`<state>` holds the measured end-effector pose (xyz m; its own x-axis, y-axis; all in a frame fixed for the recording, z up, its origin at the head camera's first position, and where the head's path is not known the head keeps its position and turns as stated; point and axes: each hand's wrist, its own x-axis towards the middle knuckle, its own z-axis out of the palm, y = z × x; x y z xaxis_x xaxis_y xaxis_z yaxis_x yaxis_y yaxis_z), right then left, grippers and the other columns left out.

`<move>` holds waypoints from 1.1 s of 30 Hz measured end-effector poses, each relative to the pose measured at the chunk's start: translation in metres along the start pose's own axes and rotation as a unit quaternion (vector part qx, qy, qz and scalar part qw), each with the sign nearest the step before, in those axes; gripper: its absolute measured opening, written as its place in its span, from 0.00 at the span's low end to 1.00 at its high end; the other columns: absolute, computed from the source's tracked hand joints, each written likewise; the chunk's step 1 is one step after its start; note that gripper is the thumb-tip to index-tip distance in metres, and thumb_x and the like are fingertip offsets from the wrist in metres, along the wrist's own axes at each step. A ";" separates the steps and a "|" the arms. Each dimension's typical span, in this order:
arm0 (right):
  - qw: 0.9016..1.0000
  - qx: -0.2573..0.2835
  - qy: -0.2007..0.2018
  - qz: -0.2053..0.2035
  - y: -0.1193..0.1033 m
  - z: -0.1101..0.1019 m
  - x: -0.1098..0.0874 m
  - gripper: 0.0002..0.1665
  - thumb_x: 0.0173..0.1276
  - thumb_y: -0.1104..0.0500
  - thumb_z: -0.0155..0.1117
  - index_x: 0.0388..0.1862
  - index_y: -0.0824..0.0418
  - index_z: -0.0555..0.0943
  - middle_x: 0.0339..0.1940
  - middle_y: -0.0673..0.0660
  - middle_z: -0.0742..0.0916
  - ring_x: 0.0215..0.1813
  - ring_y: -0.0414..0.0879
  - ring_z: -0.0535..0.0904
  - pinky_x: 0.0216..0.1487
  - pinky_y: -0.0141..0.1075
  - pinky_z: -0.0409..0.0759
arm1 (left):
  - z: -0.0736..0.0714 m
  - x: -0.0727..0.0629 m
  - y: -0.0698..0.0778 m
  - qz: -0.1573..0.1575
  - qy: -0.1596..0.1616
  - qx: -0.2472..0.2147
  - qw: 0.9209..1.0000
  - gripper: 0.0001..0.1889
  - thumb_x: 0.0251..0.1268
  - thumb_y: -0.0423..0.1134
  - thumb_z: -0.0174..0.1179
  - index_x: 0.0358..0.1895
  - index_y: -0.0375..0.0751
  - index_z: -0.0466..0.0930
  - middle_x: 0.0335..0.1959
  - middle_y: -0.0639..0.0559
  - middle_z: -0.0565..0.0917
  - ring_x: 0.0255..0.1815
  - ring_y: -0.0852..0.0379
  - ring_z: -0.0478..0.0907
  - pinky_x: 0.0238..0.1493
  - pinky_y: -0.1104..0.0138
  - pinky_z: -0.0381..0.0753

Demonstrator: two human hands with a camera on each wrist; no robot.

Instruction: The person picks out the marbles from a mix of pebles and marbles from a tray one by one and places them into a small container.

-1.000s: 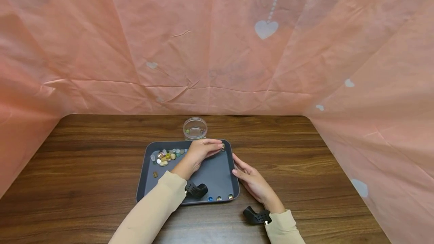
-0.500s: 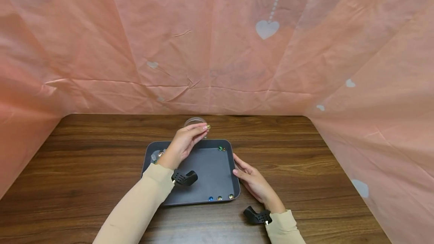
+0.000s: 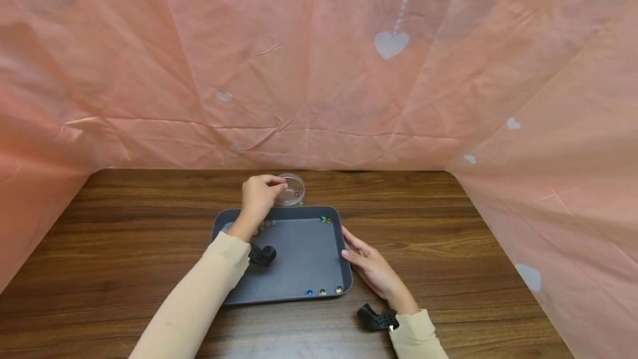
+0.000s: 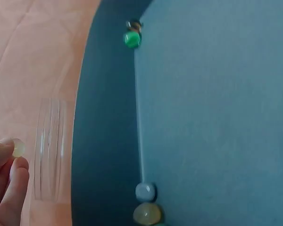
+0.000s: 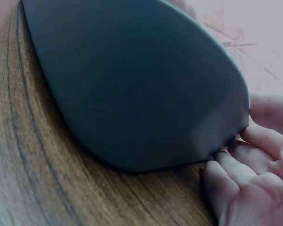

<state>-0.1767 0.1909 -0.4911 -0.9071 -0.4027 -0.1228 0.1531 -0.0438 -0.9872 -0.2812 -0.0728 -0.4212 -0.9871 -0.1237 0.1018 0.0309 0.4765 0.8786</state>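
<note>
In the left wrist view, my left hand (image 3: 260, 195) pinches a pale, translucent marble (image 4: 19, 147) between thumb and fingertips. That hand is over the left side of the clear round jar (image 3: 295, 188), its fingertips right at the rim. A few small colored pieces show inside the jar. My right hand (image 3: 371, 267) holds the right side of the dark grey tray (image 3: 304, 256), thumb at the rim and the other fingers curled against its lower outer edge. A green marble (image 4: 132, 39) sits beside a brownish one in the tray's far right corner.
Along the tray's near edge lie a blue marble (image 3: 309, 293) and two golden ones. Polished stones (image 4: 147, 213) at the far left are mostly hidden by my left arm. The wooden table (image 3: 438, 237) meets a pink heart-printed curtain (image 3: 309, 71) behind the jar.
My left hand has gone from the tray's far right corner, taking a marble from there, up and left to the jar's left rim. My right hand stays on the tray.
</note>
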 end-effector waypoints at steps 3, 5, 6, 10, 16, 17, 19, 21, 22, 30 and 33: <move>1.000 -0.001 0.001 0.001 0.001 0.000 0.000 0.40 0.77 0.63 0.53 0.80 0.68 0.47 0.82 0.63 0.52 0.82 0.54 0.44 0.65 0.18 0.64 | -0.001 0.001 0.000 0.011 0.003 0.019 1.000 0.08 0.61 0.38 0.70 0.40 0.39 0.91 0.39 0.44 0.91 0.27 0.58 0.78 0.25 0.73 0.70; 1.000 -0.003 0.001 0.000 0.001 0.000 0.000 0.40 0.77 0.63 0.52 0.80 0.68 0.47 0.82 0.63 0.52 0.82 0.54 0.44 0.65 0.17 0.64 | 0.000 0.001 0.001 0.014 0.002 0.014 1.000 0.08 0.61 0.38 0.70 0.40 0.39 0.90 0.39 0.44 0.90 0.26 0.58 0.77 0.24 0.72 0.69; 1.000 -0.003 0.001 0.001 0.001 -0.001 0.000 0.40 0.77 0.63 0.52 0.80 0.68 0.48 0.82 0.63 0.52 0.82 0.54 0.44 0.65 0.18 0.64 | 0.000 0.000 0.001 0.013 0.002 0.009 1.000 0.08 0.60 0.38 0.70 0.40 0.39 0.90 0.38 0.44 0.90 0.26 0.58 0.76 0.24 0.72 0.69; 1.000 -0.006 0.002 0.000 0.001 -0.001 0.000 0.40 0.77 0.63 0.52 0.80 0.68 0.48 0.82 0.63 0.52 0.82 0.54 0.44 0.65 0.17 0.64 | 0.006 -0.006 0.003 0.013 -0.005 -0.015 1.000 0.07 0.59 0.37 0.71 0.38 0.39 0.91 0.36 0.44 0.91 0.25 0.59 0.74 0.24 0.72 0.69; 1.000 -0.003 0.003 0.000 0.001 -0.001 0.001 0.40 0.77 0.63 0.52 0.80 0.68 0.48 0.82 0.63 0.52 0.82 0.54 0.44 0.65 0.17 0.64 | 0.021 -0.016 0.006 0.034 -0.031 -0.034 0.998 0.05 0.57 0.37 0.72 0.35 0.40 0.91 0.33 0.47 0.91 0.27 0.63 0.78 0.28 0.73 0.73; 1.000 -0.004 0.004 0.001 0.001 -0.001 0.001 0.39 0.77 0.63 0.52 0.80 0.68 0.48 0.82 0.63 0.52 0.82 0.54 0.45 0.65 0.17 0.64 | 0.023 -0.018 0.006 0.041 -0.039 -0.036 0.998 0.06 0.57 0.37 0.72 0.36 0.40 0.91 0.33 0.47 0.91 0.28 0.64 0.79 0.29 0.73 0.74; 1.000 -0.004 0.003 0.000 0.001 -0.002 0.001 0.39 0.77 0.63 0.52 0.80 0.68 0.48 0.82 0.63 0.52 0.82 0.54 0.45 0.65 0.17 0.64 | 0.028 -0.022 0.006 0.054 -0.058 -0.037 0.996 0.05 0.57 0.37 0.71 0.36 0.41 0.91 0.35 0.48 0.91 0.30 0.62 0.81 0.31 0.72 0.76; 1.000 -0.005 0.001 -0.002 0.001 -0.002 0.002 0.40 0.77 0.63 0.52 0.80 0.68 0.48 0.82 0.63 0.52 0.82 0.54 0.44 0.65 0.18 0.64 | 0.033 -0.026 0.004 0.063 -0.080 -0.033 0.994 0.06 0.58 0.37 0.71 0.37 0.41 0.91 0.36 0.48 0.91 0.32 0.60 0.83 0.32 0.72 0.77; 1.000 -0.005 0.000 -0.002 0.001 -0.002 0.002 0.40 0.77 0.63 0.52 0.80 0.68 0.47 0.82 0.63 0.52 0.82 0.54 0.44 0.65 0.18 0.64 | 0.036 -0.028 0.003 0.067 -0.089 -0.027 0.993 0.06 0.58 0.37 0.71 0.37 0.42 0.91 0.37 0.48 0.91 0.33 0.60 0.83 0.32 0.71 0.77; 1.000 -0.001 -0.012 -0.005 0.001 -0.001 0.002 0.38 0.78 0.64 0.49 0.80 0.67 0.46 0.82 0.64 0.51 0.82 0.54 0.43 0.65 0.18 0.64 | 0.055 -0.036 -0.009 0.063 -0.131 0.000 0.989 0.07 0.59 0.37 0.71 0.40 0.43 0.91 0.40 0.48 0.91 0.37 0.55 0.86 0.35 0.68 0.82; 1.000 0.002 -0.014 -0.006 0.001 -0.001 0.001 0.39 0.78 0.64 0.49 0.80 0.68 0.46 0.82 0.63 0.50 0.82 0.55 0.42 0.65 0.18 0.64 | 0.060 -0.038 -0.013 0.051 -0.147 -0.003 0.988 0.07 0.59 0.35 0.70 0.41 0.41 0.90 0.40 0.47 0.91 0.39 0.54 0.87 0.36 0.67 0.83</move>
<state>-0.1783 0.1915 -0.4922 -0.8974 -0.4277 -0.1085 0.1441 -0.0516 -0.9882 -0.2539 -0.0222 -0.4649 -0.9815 0.1843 0.0512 0.1334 0.4680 0.8736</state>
